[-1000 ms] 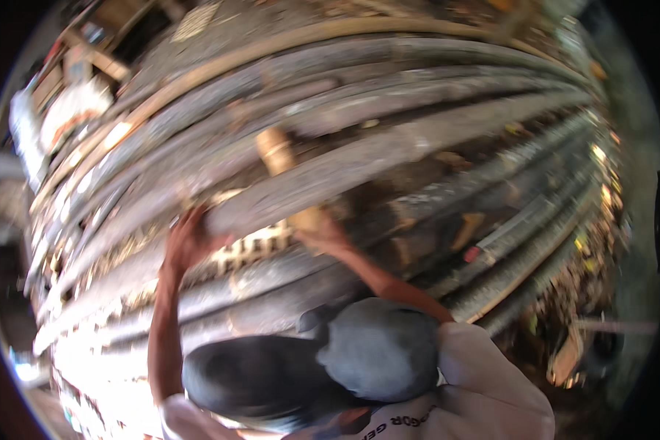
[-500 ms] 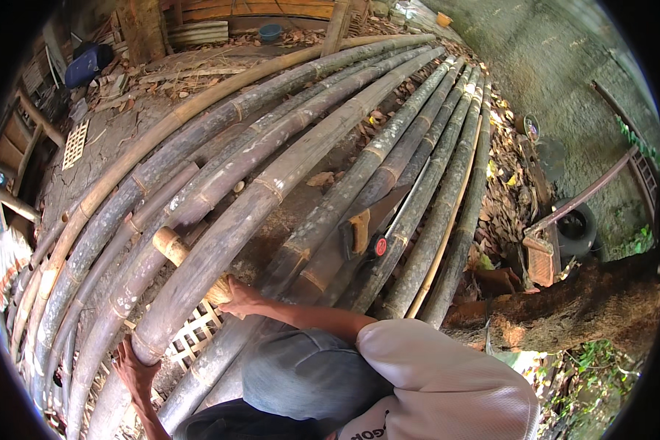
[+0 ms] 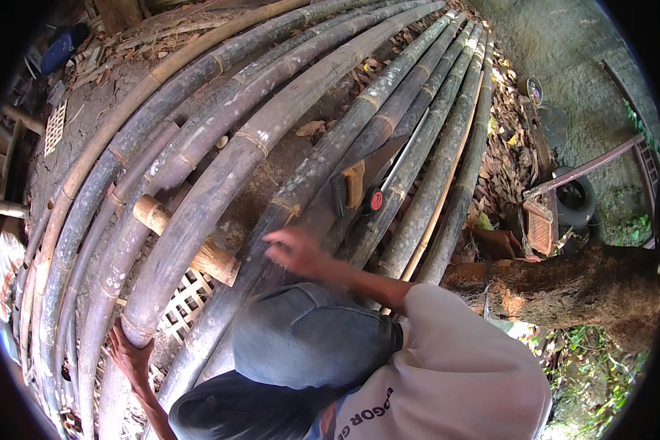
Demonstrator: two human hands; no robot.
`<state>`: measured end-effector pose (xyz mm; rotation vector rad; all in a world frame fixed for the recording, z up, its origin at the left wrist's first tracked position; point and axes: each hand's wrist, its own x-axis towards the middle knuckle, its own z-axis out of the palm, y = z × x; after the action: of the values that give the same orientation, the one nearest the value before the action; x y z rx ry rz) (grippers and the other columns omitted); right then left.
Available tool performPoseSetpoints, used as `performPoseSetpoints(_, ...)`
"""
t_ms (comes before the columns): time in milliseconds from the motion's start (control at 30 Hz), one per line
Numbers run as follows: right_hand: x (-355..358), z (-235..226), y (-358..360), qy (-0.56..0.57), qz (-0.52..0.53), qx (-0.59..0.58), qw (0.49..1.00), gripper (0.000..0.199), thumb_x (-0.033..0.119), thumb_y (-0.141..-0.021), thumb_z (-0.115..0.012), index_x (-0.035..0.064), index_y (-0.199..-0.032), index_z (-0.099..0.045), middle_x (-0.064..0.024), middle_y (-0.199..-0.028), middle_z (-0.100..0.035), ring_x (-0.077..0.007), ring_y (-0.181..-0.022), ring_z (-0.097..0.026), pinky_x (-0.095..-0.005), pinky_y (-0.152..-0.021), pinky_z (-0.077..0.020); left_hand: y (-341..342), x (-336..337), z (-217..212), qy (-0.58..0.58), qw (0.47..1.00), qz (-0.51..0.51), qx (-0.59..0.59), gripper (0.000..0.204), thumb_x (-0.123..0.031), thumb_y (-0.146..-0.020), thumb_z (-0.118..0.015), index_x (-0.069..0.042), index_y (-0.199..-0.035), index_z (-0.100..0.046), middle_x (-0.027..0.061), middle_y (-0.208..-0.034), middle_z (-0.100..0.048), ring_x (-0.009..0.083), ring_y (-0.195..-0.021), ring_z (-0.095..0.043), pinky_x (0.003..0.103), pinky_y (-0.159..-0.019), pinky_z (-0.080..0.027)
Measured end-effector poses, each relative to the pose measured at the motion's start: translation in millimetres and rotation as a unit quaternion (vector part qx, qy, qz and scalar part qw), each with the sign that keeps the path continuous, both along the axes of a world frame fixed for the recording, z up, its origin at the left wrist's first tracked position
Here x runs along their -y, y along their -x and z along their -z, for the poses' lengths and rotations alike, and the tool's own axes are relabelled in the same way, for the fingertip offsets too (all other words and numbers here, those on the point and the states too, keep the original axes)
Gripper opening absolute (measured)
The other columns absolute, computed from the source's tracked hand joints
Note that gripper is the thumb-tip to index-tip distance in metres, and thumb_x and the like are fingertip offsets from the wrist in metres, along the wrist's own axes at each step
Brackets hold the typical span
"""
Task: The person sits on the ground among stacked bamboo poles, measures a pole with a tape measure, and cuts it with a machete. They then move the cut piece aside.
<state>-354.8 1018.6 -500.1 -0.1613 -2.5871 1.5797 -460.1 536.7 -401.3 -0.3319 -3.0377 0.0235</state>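
Observation:
My left hand point(image 3: 130, 357) is closed against the side of a thick bamboo pole point(image 3: 220, 187), low on its near part. Beneath this pole a short, pale bamboo piece point(image 3: 214, 262) lies crosswise, with both ends sticking out. My right hand point(image 3: 298, 251) is off the short piece and above the dark poles in front of my knee. Motion blurs it, but its fingers look apart and nothing shows in them. Beyond it, a handsaw point(image 3: 354, 183) with a tan and black handle rests on the poles, beside a small black object with a round red face point(image 3: 375, 199).
Several long bamboo poles point(image 3: 323, 172) fan away from me. A white lattice piece point(image 3: 185, 304) lies under them. To the right are dry leaves point(image 3: 502, 176), a dark tyre point(image 3: 576, 198) and a thick rough log point(image 3: 550, 290). A concrete wall point(image 3: 565, 59) stands behind.
My right hand has let go of the short bamboo piece and moved right and up, toward the saw. The left hand stays on the thick pole. The view has tilted downward.

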Motion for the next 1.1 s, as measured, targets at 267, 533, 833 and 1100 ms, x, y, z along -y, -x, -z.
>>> performPoseSetpoints(267,-222.1,85.7,-93.5,-0.240,0.363,0.216,0.874,0.066,0.041,-0.081,-0.076,0.0061,-0.132,-0.052,-0.0238,-0.127,-0.055,-0.0401,-0.108,-0.062,-0.0502,-0.094,-0.0512,9.0,-0.2,-1.0,0.002,0.995,-0.023,0.097,0.133,-0.026,-0.037,-0.098,-0.020,-0.153,-0.032,0.0117,-0.144,-0.046,0.0368,-0.137,-0.041,0.067,-0.109,-0.030)
performPoseSetpoints(533,-212.8,80.8,-66.3,-0.196,0.337,0.360,0.848,0.108,0.042,-0.069,-0.088,0.0125,-0.153,-0.027,-0.0223,-0.150,-0.032,-0.0436,-0.128,-0.052,-0.0524,-0.102,-0.0475,14.9,-19.8,-37.5,-0.096,0.977,-0.004,0.190,0.129,-0.033,-0.049,-0.095,-0.016,-0.157,-0.025,0.0179,-0.151,-0.037,0.0421,-0.141,-0.033,0.061,-0.113,-0.029)
performPoseSetpoints(833,-215.8,49.2,-79.0,-0.188,0.336,0.337,0.859,0.088,0.041,-0.067,-0.089,0.0100,-0.136,-0.042,-0.0142,-0.136,-0.052,-0.0385,-0.119,-0.059,-0.0517,-0.091,-0.0520,34.4,-66.8,-74.8,-0.078,0.960,0.019,0.267,0.083,-0.024,-0.072,-0.084,-0.003,-0.143,-0.046,0.0235,-0.143,-0.049,0.0395,-0.133,-0.046,0.047,-0.111,-0.037)
performPoseSetpoints(1100,-215.2,23.3,-136.8,-0.199,0.400,0.058,0.893,0.082,0.027,-0.063,-0.092,-0.0014,-0.126,-0.048,-0.0169,-0.107,-0.049,-0.0311,-0.098,-0.053,-0.0420,-0.087,-0.0484,39.5,-150.1,-125.3,-0.118,0.941,0.105,0.300,0.065,-0.031,-0.080,-0.082,-0.001,-0.133,-0.058,0.0220,-0.131,-0.060,0.0373,-0.122,-0.058,0.044,-0.105,-0.045)
